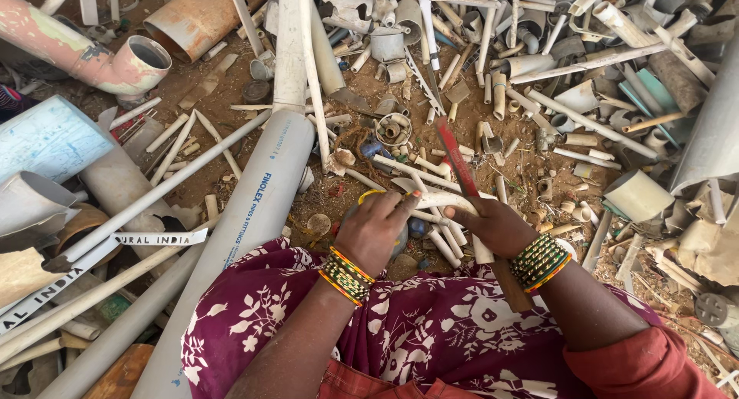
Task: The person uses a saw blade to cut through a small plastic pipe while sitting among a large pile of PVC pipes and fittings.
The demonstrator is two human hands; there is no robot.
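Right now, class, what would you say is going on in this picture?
A person sits on the ground among a heap of scrap plastic pipes. The left hand steadies a short whitish pipe piece lying across a small pile of similar offcuts. The right hand grips a long blade with a wooden handle, its reddish edge pointing away from the body, just above the piece. A long grey pipe lies to the person's left, and cut bits cover the dirt all around.

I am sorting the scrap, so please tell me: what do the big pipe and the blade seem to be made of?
Big pipe: likely plastic, matte pale grey, printed lettering. Blade: probably metal, dull reddish, maybe rust or paint; right hand grips it.
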